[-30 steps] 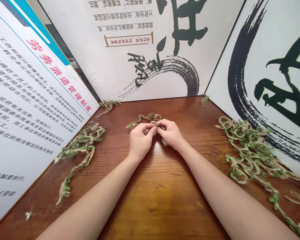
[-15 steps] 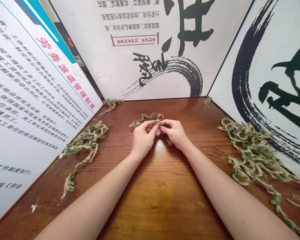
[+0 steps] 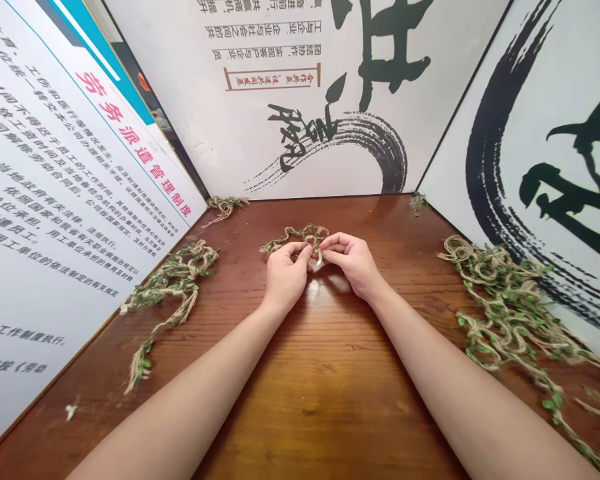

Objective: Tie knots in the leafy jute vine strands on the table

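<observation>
In the middle of the wooden table, a short leafy twine with green leaves lies in loops, and its near part runs between my hands. My left hand pinches it between thumb and index finger. My right hand is just to the right, its thumb and fingertips closed on the twine close to a small loop. A pale bit shows below the fingertips. The fingertips partly hide the twine there.
A large heap of leafy twine lies at the right, a smaller one at the left. Small pieces sit in the back left and back right corners. Printed panels stand around the table. A white scrap lies front left.
My right hand has shifted slightly, its fingers a little farther from my left fingertips. A small twine loop now shows between the hands.
</observation>
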`<action>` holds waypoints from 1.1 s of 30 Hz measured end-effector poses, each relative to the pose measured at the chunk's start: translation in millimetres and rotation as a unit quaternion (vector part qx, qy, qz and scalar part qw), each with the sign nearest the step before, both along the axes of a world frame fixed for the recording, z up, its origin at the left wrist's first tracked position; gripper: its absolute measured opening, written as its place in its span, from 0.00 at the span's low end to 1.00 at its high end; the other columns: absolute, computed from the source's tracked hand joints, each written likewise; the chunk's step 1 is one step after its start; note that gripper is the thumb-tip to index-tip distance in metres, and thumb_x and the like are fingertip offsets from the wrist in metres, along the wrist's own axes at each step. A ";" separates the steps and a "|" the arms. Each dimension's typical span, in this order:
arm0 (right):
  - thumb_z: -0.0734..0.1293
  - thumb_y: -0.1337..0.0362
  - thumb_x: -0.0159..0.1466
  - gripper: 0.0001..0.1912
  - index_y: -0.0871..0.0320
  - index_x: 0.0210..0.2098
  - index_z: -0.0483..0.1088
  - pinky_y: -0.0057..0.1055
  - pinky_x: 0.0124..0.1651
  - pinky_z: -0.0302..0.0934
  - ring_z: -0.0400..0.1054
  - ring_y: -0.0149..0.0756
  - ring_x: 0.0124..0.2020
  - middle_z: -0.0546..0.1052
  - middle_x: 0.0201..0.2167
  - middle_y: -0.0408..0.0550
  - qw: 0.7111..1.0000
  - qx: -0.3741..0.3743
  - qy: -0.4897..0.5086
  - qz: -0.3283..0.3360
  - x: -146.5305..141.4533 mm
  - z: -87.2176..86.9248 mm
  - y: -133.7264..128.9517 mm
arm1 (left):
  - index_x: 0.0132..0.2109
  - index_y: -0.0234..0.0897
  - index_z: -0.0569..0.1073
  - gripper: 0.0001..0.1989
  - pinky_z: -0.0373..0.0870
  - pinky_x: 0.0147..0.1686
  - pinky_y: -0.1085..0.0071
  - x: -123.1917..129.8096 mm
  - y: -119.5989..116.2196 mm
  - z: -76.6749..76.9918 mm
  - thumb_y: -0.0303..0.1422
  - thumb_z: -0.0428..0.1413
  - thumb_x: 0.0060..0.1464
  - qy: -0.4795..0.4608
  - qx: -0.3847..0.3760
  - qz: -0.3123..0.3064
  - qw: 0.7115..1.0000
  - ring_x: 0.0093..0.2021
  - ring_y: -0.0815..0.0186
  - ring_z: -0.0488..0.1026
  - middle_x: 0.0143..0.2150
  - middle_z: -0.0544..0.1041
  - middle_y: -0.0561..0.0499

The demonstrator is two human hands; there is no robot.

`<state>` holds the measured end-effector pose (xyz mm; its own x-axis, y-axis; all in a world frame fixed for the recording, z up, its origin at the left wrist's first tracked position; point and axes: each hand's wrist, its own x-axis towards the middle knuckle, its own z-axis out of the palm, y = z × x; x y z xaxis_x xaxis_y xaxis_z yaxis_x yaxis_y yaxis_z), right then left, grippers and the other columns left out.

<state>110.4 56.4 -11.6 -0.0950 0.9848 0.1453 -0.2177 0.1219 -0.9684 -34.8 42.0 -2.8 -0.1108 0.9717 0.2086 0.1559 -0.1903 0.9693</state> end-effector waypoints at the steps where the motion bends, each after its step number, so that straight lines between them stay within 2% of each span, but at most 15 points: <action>1: 0.75 0.61 0.50 0.12 0.58 0.31 0.73 0.33 0.41 0.68 0.75 0.34 0.31 0.81 0.29 0.45 1.000 0.002 -0.001 0.003 0.1 0.1 -0.6 | 0.33 0.35 0.79 0.08 0.69 0.25 0.74 0.1 0.0 0.1 0.35 0.60 0.56 0.000 0.000 0.000 1.000 0.24 0.69 0.71 0.29 0.80 0.49; 4: 0.77 0.60 0.49 0.17 0.58 0.35 0.73 0.33 0.42 0.69 0.76 0.34 0.31 0.81 0.30 0.45 1.000 0.002 0.001 0.007 0.4 0.4 -1.7 | 0.33 0.35 0.79 0.07 0.67 0.23 0.74 0.1 0.3 0.0 0.34 0.60 0.54 -0.005 -0.004 0.000 1.000 0.23 0.70 0.69 0.27 0.79 0.50; 8: 0.79 0.59 0.51 0.27 0.57 0.48 0.72 0.34 0.41 0.70 0.76 0.35 0.30 0.82 0.28 0.43 1.000 0.004 -0.005 0.015 1.6 -0.4 -1.5 | 0.34 0.35 0.80 0.07 0.65 0.21 0.75 -0.7 0.0 0.1 0.35 0.61 0.53 -0.013 -0.006 -0.004 1.000 0.22 0.70 0.68 0.25 0.77 0.51; 10: 0.79 0.58 0.51 0.31 0.58 0.52 0.73 0.35 0.42 0.70 0.76 0.35 0.31 0.82 0.29 0.43 1.000 0.004 -0.010 0.024 1.9 -0.7 -1.2 | 0.33 0.35 0.80 0.07 0.65 0.21 0.75 -1.1 -0.1 0.3 0.35 0.61 0.51 -0.018 -0.007 -0.011 1.000 0.22 0.70 0.68 0.24 0.76 0.51; 12: 0.80 0.56 0.50 0.30 0.59 0.50 0.75 0.35 0.43 0.70 0.76 0.35 0.31 0.82 0.29 0.44 0.999 -0.001 -0.008 0.031 1.6 -0.9 -0.9 | 0.33 0.35 0.80 0.07 0.65 0.21 0.74 -1.3 0.1 0.3 0.34 0.60 0.49 -0.023 -0.011 -0.019 1.000 0.22 0.69 0.68 0.24 0.76 0.51; 16: 0.81 0.55 0.47 0.24 0.60 0.40 0.78 0.33 0.40 0.69 0.75 0.35 0.32 0.82 0.32 0.47 0.999 -0.011 0.002 0.030 0.2 0.1 -0.9 | 0.32 0.35 0.80 0.07 0.66 0.23 0.74 -1.6 0.9 -0.3 0.35 0.61 0.48 -0.023 -0.014 -0.026 0.999 0.22 0.69 0.68 0.23 0.76 0.52; 21: 0.79 0.55 0.50 0.16 0.58 0.30 0.75 0.31 0.35 0.65 0.70 0.32 0.29 0.79 0.28 0.44 1.000 0.008 -0.024 0.009 -0.7 2.9 -1.8 | 0.31 0.36 0.80 0.06 0.68 0.25 0.72 -2.4 0.9 -1.5 0.34 0.62 0.49 -0.009 0.019 -0.027 0.999 0.24 0.68 0.70 0.25 0.78 0.51; 25: 0.77 0.57 0.50 0.14 0.57 0.28 0.71 0.30 0.33 0.62 0.67 0.30 0.27 0.75 0.25 0.41 0.999 0.017 -0.039 -0.016 -1.3 3.0 -0.8 | 0.34 0.36 0.82 0.06 0.70 0.26 0.71 -1.3 -1.5 0.3 0.34 0.62 0.49 0.000 0.023 -0.024 0.999 0.25 0.67 0.72 0.27 0.79 0.51; 29: 0.74 0.61 0.49 0.12 0.55 0.27 0.66 0.30 0.34 0.64 0.68 0.31 0.27 0.73 0.24 0.39 0.999 0.017 -0.026 -0.030 -2.1 1.4 1.2 | 0.35 0.37 0.82 0.06 0.72 0.26 0.70 0.3 -5.3 4.0 0.33 0.63 0.49 -0.010 0.013 -0.027 1.000 0.25 0.66 0.73 0.27 0.80 0.51; 33: 0.71 0.62 0.49 0.11 0.54 0.27 0.64 0.29 0.29 0.62 0.65 0.29 0.24 0.69 0.23 0.37 0.999 0.028 -0.030 -0.036 -3.6 0.7 1.9 | 0.36 0.37 0.81 0.07 0.71 0.24 0.71 0.7 -8.9 7.6 0.36 0.63 0.51 -0.020 0.006 -0.051 0.998 0.24 0.66 0.74 0.26 0.79 0.51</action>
